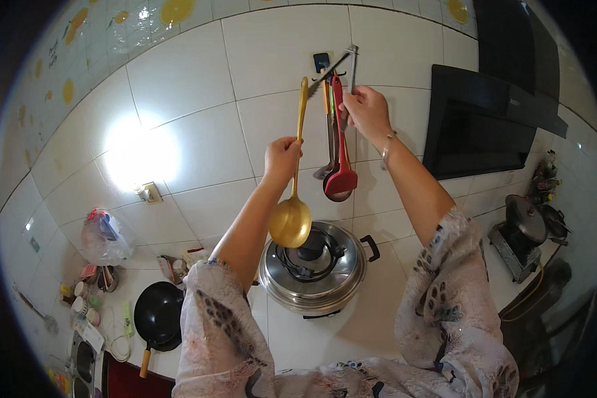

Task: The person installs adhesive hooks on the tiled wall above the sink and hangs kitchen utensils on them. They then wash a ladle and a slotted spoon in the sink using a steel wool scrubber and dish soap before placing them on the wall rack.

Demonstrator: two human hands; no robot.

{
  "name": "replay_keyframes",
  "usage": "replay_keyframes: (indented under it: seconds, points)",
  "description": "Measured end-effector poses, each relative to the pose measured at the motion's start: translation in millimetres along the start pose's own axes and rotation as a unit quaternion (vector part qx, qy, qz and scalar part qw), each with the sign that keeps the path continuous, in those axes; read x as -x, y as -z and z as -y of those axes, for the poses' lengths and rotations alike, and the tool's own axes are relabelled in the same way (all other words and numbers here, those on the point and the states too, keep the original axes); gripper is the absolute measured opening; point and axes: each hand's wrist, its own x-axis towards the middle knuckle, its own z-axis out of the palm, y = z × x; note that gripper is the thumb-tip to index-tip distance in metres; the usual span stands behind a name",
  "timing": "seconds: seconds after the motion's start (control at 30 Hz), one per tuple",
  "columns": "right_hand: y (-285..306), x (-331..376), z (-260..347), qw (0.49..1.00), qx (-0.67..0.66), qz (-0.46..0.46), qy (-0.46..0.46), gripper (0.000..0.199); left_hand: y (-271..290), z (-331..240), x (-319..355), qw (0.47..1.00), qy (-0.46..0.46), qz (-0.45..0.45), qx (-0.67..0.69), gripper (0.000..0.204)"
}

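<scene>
My left hand (282, 159) grips the long handle of a golden ladle (292, 219), held upright with its bowl hanging down over a steel cooker. My right hand (367, 111) is raised to a wall hook rack (338, 63) and holds the top of a red ladle's (341, 179) handle. A grey metal utensil (328, 149) hangs beside the red one from the same rack. The golden ladle's top end reaches up near the rack.
A round steel electric cooker (315, 265) with a black cord on its lid stands on the white counter below. A black wok (158, 317) sits lower left near jars and a plastic bag (105, 235). A black range hood (477, 126) and gas stove with pot (527, 229) are on the right.
</scene>
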Motion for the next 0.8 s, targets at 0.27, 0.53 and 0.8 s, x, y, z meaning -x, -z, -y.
replay_keyframes:
  seconds: [0.27, 0.53, 0.8]
  points:
    - [79, 32, 22, 0.985, -0.031, -0.162, 0.055, 0.022, -23, 20, -55, 0.999, -0.017, -0.02, 0.023, 0.025]
    - [88, 56, 15, 0.991, 0.004, -0.134, 0.001, 0.025, -24, 23, -51, 0.994, 0.011, 0.055, 0.095, 0.026]
    - [80, 66, 20, 0.994, -0.019, -0.112, -0.006, 0.024, -19, 19, -51, 0.99, 0.022, 0.1, 0.098, 0.025]
